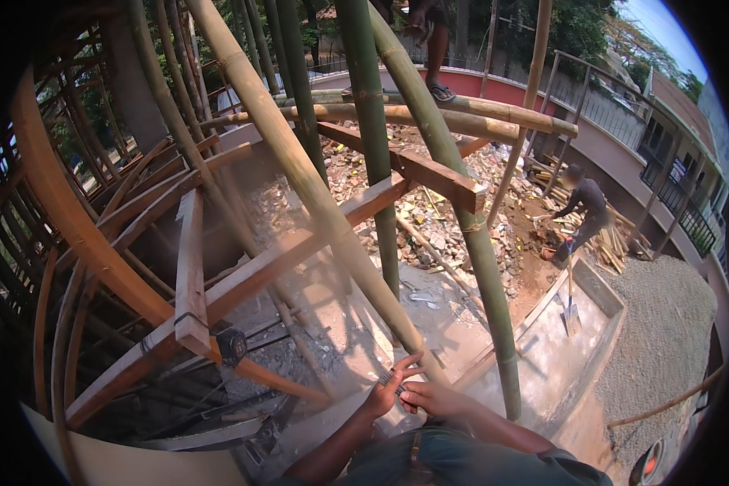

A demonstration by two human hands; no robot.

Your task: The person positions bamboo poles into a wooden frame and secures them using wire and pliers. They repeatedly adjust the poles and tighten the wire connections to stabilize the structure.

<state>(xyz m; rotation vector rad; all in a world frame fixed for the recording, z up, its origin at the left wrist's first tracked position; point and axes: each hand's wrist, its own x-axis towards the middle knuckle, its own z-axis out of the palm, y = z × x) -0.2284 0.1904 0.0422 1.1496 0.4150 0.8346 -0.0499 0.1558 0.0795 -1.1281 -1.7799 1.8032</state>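
My left hand (378, 397) and my right hand (431, 399) are close together in front of my waist, at the bottom middle. Between them is a small dark, ridged piece (400, 390), too small to name; it looks like a strip or cord. The left hand is curled round part of it, with one or two fingers stretched out to the right. The right hand's fingers pinch at the piece's other side. Just beyond both hands slants a tan bamboo pole (332, 215), its lower end passing behind my fingers.
Green bamboo poles (370, 121) stand ahead, crossed by sawn timber beams (259, 271). A black roundish thing (232, 347) sits at a beam joint. Rubble (437, 235) lies below. At right, a person (587, 206) bends near a shovel (572, 316); another's leg (438, 53) stands on bamboo.
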